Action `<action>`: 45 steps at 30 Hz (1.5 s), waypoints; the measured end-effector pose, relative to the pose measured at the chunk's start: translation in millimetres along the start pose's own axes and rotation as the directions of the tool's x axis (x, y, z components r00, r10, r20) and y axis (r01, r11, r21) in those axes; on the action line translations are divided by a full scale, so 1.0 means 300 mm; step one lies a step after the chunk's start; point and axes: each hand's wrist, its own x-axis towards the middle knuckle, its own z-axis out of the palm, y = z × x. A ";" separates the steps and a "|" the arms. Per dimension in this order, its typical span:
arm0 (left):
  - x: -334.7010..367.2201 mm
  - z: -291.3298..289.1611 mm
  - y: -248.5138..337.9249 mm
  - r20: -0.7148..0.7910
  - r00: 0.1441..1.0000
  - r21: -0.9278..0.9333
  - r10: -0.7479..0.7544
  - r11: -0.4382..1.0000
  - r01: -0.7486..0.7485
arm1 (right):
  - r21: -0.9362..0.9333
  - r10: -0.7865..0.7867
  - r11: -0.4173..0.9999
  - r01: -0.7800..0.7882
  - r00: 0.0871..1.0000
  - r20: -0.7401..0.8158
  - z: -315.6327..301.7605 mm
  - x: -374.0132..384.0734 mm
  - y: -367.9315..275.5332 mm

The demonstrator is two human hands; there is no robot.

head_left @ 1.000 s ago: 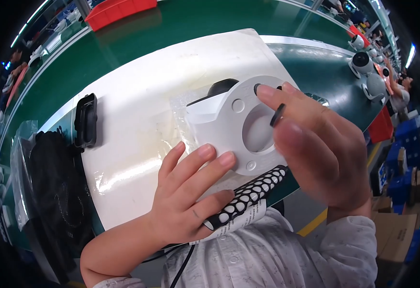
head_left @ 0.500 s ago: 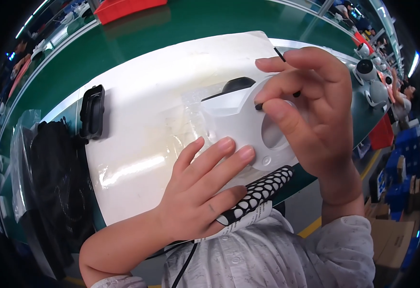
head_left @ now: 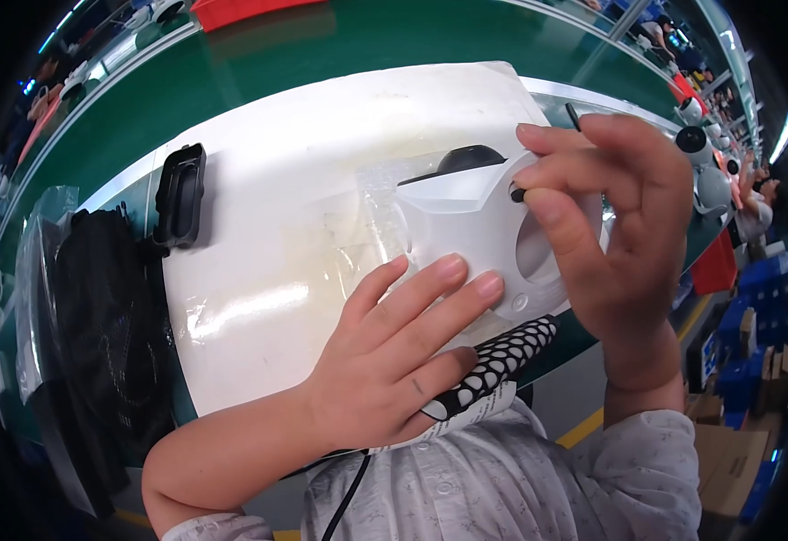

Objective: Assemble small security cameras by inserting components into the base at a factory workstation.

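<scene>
A white plastic housing [head_left: 453, 230] with a round opening and a dark dome [head_left: 471, 159] at its far edge lies on clear film. My left hand [head_left: 394, 361] is palm down with fingers spread, its fingertips on the housing's near side. Its thumb rests over a roll-like piece in black-and-white dotted cover [head_left: 511, 353]. My right hand [head_left: 624, 212] is above the housing's right side, thumb and index finger pinched on a small black piece [head_left: 517, 193]. A thin black end [head_left: 572, 116] shows beyond its fingers; whether the two are joined is hidden.
Under the housing is a white board [head_left: 259, 298] on a green bench [head_left: 376, 45]. A black tray-like part [head_left: 180, 194] stands at its left edge, beside a black mesh bag [head_left: 110, 307] and clear plastic. A red bin [head_left: 250, 11] is at the back; white cameras [head_left: 710, 185] stand at right.
The view has shifted slightly, so the board and housing sit a little differently. Both hands keep nearly the same pose, and the right still pinches the small black piece.
</scene>
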 end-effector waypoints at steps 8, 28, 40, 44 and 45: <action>0.003 -0.002 0.005 0.010 1.000 -0.013 -0.005 1.000 0.005 | -0.500 -0.119 0.820 0.278 0.938 0.326 -0.089 0.023 -0.097; 0.000 0.005 0.000 0.007 1.000 0.031 -0.002 1.000 0.002 | -0.036 -0.174 0.985 0.170 0.977 -0.125 -0.002 -0.037 0.050; 0.006 -0.006 -0.004 0.043 0.999 0.031 0.013 0.999 -0.015 | 0.283 -0.151 0.945 0.162 0.987 -0.057 0.039 -0.014 0.063; 0.006 -0.005 -0.007 0.036 0.999 0.023 0.009 1.000 -0.010 | 0.109 -0.259 0.961 0.255 0.965 0.029 0.010 -0.022 0.054; 0.006 -0.001 -0.008 0.029 1.000 0.019 0.011 1.000 -0.012 | 0.111 -0.258 0.961 0.254 0.966 0.029 0.012 -0.020 0.057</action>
